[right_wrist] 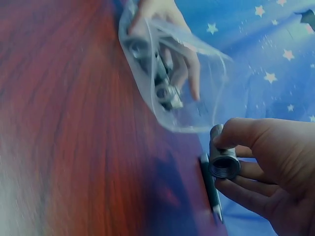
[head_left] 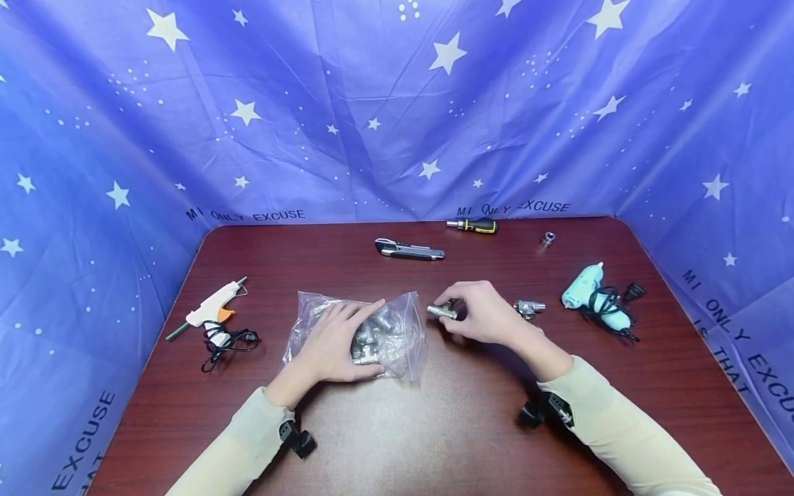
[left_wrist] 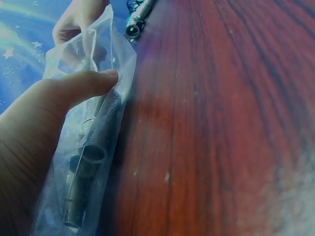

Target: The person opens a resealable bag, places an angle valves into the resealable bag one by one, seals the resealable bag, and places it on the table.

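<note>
- Okay, the step in hand looks to me like handling a metal fitting (head_left: pixel 439 311) at the mouth of a clear plastic bag (head_left: pixel 412 358) (going in or coming out, I honestly can't tell).
- To do it well, I'd let the left hand (head_left: pixel 338 341) steady the film lightly; pressing hard could flatten the mouth and make the fitting catch on its edge.
- I'd also line the fitting up lengthwise with the gap, and pinch it firmly, since smooth round metal is probably a bit slippery.
- The left hand lies spread across the top of the bag, fingers pretty straight, with other fittings (head_left: pixel 367 339) showing through the plastic around it.
- The right hand (head_left: pixel 484 313) has the fitting pinched between thumb and fingers, its threaded end showing plainly in the right wrist view.
- So the fitting sits at the right hand's fingertips, just beside the bag's mouth but apart from it.
- The bag itself is on the bench (head_left: pixel 434 434), under the left hand.
- A spare fitting (head_left: pixel 529 307) lies just beyond the right wrist.
</note>
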The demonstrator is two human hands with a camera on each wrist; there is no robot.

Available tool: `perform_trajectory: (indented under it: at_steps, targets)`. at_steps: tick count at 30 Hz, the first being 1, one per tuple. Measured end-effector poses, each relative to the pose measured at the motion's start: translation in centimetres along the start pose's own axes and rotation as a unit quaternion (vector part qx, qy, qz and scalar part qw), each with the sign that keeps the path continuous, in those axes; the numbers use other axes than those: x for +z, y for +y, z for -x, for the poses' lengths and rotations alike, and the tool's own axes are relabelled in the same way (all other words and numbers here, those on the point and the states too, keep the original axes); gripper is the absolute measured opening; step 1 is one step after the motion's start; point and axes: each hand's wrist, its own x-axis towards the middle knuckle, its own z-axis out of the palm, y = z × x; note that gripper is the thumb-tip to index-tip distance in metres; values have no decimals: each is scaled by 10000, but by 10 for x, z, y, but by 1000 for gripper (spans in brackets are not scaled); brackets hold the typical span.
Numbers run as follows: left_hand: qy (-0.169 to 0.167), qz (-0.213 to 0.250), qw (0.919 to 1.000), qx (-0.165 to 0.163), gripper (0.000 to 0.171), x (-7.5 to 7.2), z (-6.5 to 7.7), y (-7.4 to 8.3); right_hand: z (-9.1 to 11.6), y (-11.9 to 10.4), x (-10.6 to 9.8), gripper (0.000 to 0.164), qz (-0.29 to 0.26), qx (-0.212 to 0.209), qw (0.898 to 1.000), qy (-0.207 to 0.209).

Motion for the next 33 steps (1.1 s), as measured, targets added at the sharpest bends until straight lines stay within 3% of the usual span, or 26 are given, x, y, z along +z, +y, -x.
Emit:
perform_trajectory:
  at_steps: [9, 21, 33]
  targets:
    - [-21, 41, 10000, -50, 114, -1, 2, 0, -8, -28, 19, 23, -137, -459, 9978, -456]
    - [-29, 93, 9999, -40, 115, -1, 0, 0, -17, -40, 47, 13, -160, -870, 9935, -717]
    - [-73, 20, 9999, -68, 115, -2, -1, 0, -17, -45, 60, 21, -164, -886, 9913, -961]
